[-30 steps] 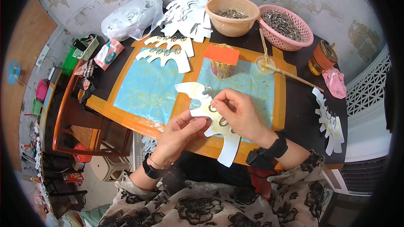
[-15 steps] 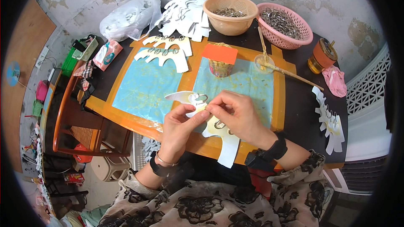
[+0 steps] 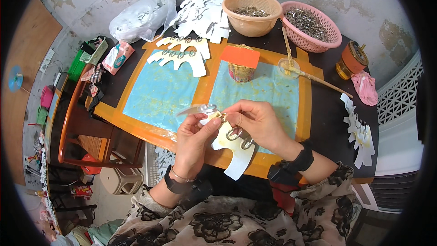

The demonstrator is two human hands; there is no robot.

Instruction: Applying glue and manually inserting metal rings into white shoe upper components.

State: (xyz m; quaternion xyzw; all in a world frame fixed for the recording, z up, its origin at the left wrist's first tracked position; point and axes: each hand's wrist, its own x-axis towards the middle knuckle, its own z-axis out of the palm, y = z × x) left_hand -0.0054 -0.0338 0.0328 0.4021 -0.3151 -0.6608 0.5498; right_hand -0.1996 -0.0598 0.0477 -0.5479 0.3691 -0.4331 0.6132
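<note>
Over the near edge of the table, my left hand (image 3: pixel 192 139) pinches a white, cut-out strip (image 3: pixel 237 160) with curved tabs and yellowish glue stains. My right hand (image 3: pixel 259 126) has thumb and fingers closed on the same strip, beside a small metal ring at the left fingertips. Oval metal rings (image 3: pixel 233 133) hang on tabs below the right fingers. One end of the strip, at the upper left, is blurred. What lies between the fingertips is mostly hidden.
Finished-looking strips with rings (image 3: pixel 180 59) lie at the back left, before a white strip pile (image 3: pixel 202 16). A glue tub (image 3: pixel 241 73) bears an orange card. A glue stick (image 3: pixel 323 84) rests across a small dish. Ring-filled bowl (image 3: pixel 251 25) and pink basket (image 3: pixel 334 41) stand behind.
The strip has turned and its lower end has swung left, showing the rings more plainly. My fingertips stay together on it, and its upper left end has blurred with motion.
</note>
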